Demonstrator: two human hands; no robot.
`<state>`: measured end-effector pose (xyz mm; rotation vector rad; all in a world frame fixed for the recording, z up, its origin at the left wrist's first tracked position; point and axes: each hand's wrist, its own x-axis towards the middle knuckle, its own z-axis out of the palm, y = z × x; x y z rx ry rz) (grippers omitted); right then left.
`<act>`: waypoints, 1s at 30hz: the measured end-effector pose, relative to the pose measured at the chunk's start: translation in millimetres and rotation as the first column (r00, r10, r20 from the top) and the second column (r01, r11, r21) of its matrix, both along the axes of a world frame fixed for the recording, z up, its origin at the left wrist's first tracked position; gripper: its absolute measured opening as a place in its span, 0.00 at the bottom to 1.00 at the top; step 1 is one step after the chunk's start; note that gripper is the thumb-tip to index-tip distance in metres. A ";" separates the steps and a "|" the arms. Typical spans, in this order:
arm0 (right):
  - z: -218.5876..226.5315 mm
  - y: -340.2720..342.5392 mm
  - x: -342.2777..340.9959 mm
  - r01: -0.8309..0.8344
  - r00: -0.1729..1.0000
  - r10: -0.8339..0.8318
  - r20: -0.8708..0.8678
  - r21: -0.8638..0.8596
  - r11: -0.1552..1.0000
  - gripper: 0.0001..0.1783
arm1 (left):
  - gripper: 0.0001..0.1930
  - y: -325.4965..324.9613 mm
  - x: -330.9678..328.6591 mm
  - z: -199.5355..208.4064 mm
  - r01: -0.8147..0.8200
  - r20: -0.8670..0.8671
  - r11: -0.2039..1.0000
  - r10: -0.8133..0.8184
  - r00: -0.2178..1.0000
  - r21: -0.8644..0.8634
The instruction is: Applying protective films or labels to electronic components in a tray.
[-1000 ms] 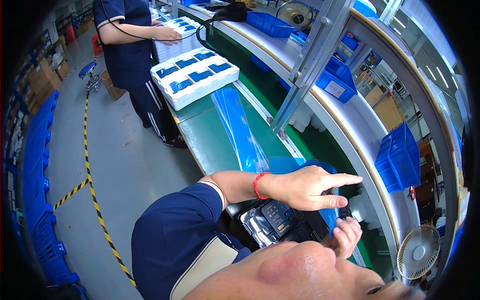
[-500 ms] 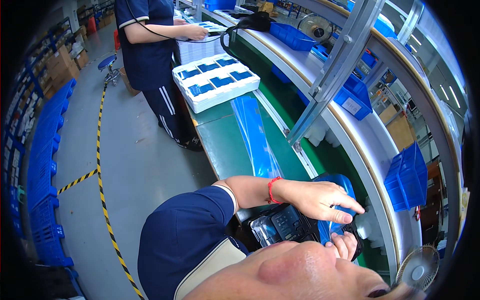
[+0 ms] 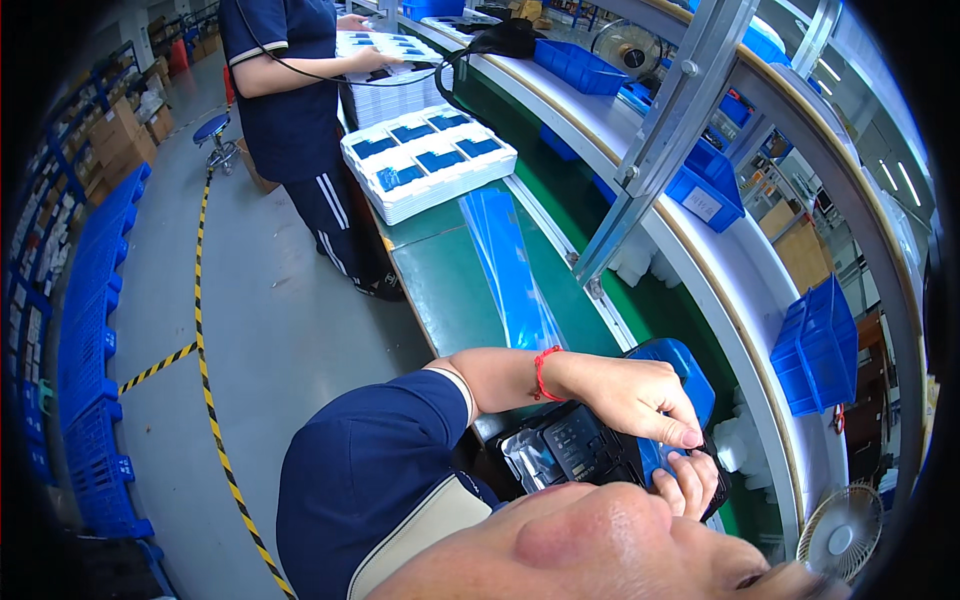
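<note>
Both left hand (image 3: pixel 640 395) and right hand (image 3: pixel 690 484) are placed beside black casing (image 3: pixel 575 450), apparently for steadying; each grip's closure cannot be told.

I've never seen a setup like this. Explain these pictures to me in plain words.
There is no machine at work here, just a person's two bare hands. The view comes from a wide fisheye camera worn on that person's head, which is why straight edges look bent.

The left hand, with a red bracelet on its wrist, reaches in from the left. Its fingertips are close to the right hand, beside some blue film. Exactly what they grip is hidden.

Near them is an open black case. Farther along the green bench lie strips of blue film and a stack of white trays with dark blue pieces on top. A co-worker beyond holds another white tray.
</note>
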<state>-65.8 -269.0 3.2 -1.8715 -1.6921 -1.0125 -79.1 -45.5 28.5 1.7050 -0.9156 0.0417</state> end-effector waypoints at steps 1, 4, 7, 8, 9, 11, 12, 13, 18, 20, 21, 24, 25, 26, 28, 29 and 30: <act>0.2 0.2 -0.2 0.002 1.000 -0.002 -0.003 -0.004 1.000 0.10 | 0.22 0.2 0.4 -0.2 -0.001 -0.001 1.000 0.001 1.000 0.000; 1.6 0.6 -0.4 0.008 1.000 -0.008 -0.004 -0.010 1.000 0.10 | 0.21 0.6 1.7 -0.2 0.014 0.019 1.000 -0.015 1.000 0.020; 1.3 0.9 -0.8 0.012 1.000 -0.012 -0.017 -0.018 1.000 0.10 | 0.21 1.0 -1.1 1.5 -0.015 0.065 0.998 0.018 0.998 -0.056; 1.2 0.3 -1.4 0.018 0.999 -0.019 -0.030 -0.023 1.000 0.10 | 0.21 1.6 -1.3 2.5 -0.022 0.058 0.998 0.025 0.998 -0.059; 1.9 -0.4 -2.0 0.014 0.999 -0.015 -0.031 -0.021 1.000 0.10 | 0.20 2.4 -1.5 3.1 -0.030 0.051 0.998 0.033 0.998 -0.063; 4.3 -0.4 -3.2 0.029 0.999 -0.031 -0.023 -0.067 0.997 0.11 | 0.19 3.8 -3.2 2.2 -0.051 0.028 0.995 0.053 0.998 -0.082; 4.9 0.0 -3.8 0.017 1.000 -0.019 -0.023 -0.062 0.998 0.11 | 0.18 5.4 -4.5 1.8 -0.068 0.006 0.992 0.069 0.998 -0.105; 5.1 0.0 -4.7 0.040 0.999 -0.041 -0.011 -0.080 0.996 0.11 | 0.18 7.2 -5.9 3.1 -0.082 0.006 0.992 0.083 0.997 -0.100; 1.8 -1.6 -2.5 0.051 0.997 -0.046 0.067 -0.085 0.995 0.13 | 0.15 3.4 -1.8 0.5 -0.135 0.021 0.959 0.145 0.989 -0.250; 2.9 -4.3 -3.7 0.062 0.998 -0.057 0.039 -0.126 0.990 0.13 | 0.15 4.0 -0.4 -0.2 -0.172 0.036 0.956 0.185 0.982 -0.240; 2.2 -4.2 -2.6 0.059 0.997 -0.054 0.045 -0.116 0.991 0.14 | 0.15 4.0 1.1 -0.6 -0.175 0.041 0.952 0.191 0.981 -0.252; 1.1 -2.8 -3.0 0.055 0.998 -0.051 0.037 -0.104 0.993 0.13 | 0.15 6.2 -0.2 -1.4 -0.191 0.035 0.943 0.208 0.977 -0.272; 2.0 -2.5 -4.6 0.071 0.997 -0.069 0.020 -0.125 0.990 0.13 | 0.16 7.0 -1.1 -1.7 -0.200 0.028 0.939 0.217 0.976 -0.281; 3.2 -2.4 -5.1 0.089 0.996 -0.089 0.008 -0.146 0.985 0.13 | 0.16 7.3 -0.7 -1.5 -0.200 0.028 0.938 0.216 0.976 -0.282; 3.7 -2.0 -5.8 0.095 0.995 -0.095 0.002 -0.150 0.984 0.12 | 0.16 8.1 0.0 -1.3 -0.198 0.048 0.939 0.219 0.974 -0.282; 4.0 -2.7 -6.6 0.099 0.995 -0.102 -0.006 -0.153 0.983 0.12 | 0.16 7.9 0.1 -1.1 -0.197 0.046 0.939 0.218 0.975 -0.284; 4.2 -3.2 -6.8 0.100 0.995 -0.102 -0.007 -0.156 0.983 0.12 | 0.16 8.1 0.5 -0.8 -0.194 0.045 0.942 0.214 0.976 -0.274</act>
